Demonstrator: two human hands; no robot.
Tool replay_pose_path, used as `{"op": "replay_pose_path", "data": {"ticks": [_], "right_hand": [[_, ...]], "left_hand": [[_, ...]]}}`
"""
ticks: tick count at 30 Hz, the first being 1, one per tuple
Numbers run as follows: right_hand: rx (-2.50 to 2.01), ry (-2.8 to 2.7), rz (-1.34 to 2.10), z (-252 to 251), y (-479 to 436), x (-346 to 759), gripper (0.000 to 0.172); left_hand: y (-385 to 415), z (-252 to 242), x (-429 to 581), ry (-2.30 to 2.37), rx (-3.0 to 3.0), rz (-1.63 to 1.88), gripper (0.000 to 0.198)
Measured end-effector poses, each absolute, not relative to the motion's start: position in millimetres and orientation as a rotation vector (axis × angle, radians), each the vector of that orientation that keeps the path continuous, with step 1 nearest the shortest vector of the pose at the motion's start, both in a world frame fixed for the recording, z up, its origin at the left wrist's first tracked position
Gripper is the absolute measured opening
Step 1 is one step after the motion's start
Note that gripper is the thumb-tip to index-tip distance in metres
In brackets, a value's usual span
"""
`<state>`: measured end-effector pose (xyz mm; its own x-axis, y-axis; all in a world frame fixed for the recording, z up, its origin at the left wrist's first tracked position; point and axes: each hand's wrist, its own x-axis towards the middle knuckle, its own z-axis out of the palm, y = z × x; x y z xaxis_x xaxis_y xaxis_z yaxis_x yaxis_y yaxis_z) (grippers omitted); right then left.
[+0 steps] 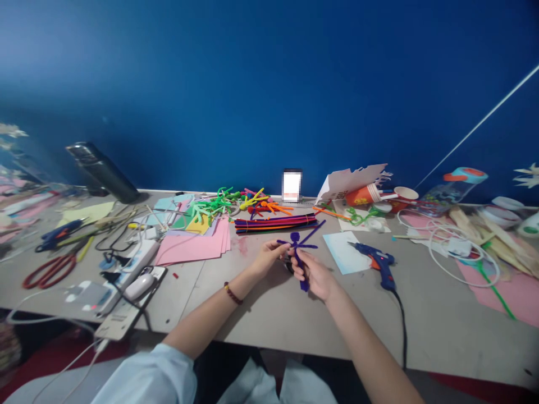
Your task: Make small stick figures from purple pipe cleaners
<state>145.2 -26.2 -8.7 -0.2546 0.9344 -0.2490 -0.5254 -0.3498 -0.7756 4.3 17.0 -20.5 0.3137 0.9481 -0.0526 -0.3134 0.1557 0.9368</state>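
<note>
A dark purple pipe-cleaner figure (300, 247) with a round head and spread arms is held above the grey table (269, 314) in both hands. My left hand (269, 257) pinches one of its side arms. My right hand (314, 276) is closed round its lower stem. A bead bracelet sits on my left wrist. Just behind the figure lies a bundle of straight pipe cleaners (275, 223) in purple, orange and red. Finished green, yellow and orange pipe-cleaner figures (236, 203) lie further back.
A blue glue gun (379, 262) with a black cord lies right of my hands on light blue paper. Pink paper sheets (193, 247), red-handled scissors (50, 270) and a power strip (126, 269) sit left. A phone (292, 185), paper cups (370, 195) and white cable (458, 252) are behind and right.
</note>
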Motion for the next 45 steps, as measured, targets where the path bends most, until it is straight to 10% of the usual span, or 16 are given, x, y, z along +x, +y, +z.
{"op": "replay_pose_path", "data": {"ticks": [45], "right_hand": [[-0.909, -0.939, 1.932, -27, -23, 139, 0.041]], "left_hand": [[22, -22, 3, 0.696, 0.739, 1.027, 0.033]]}}
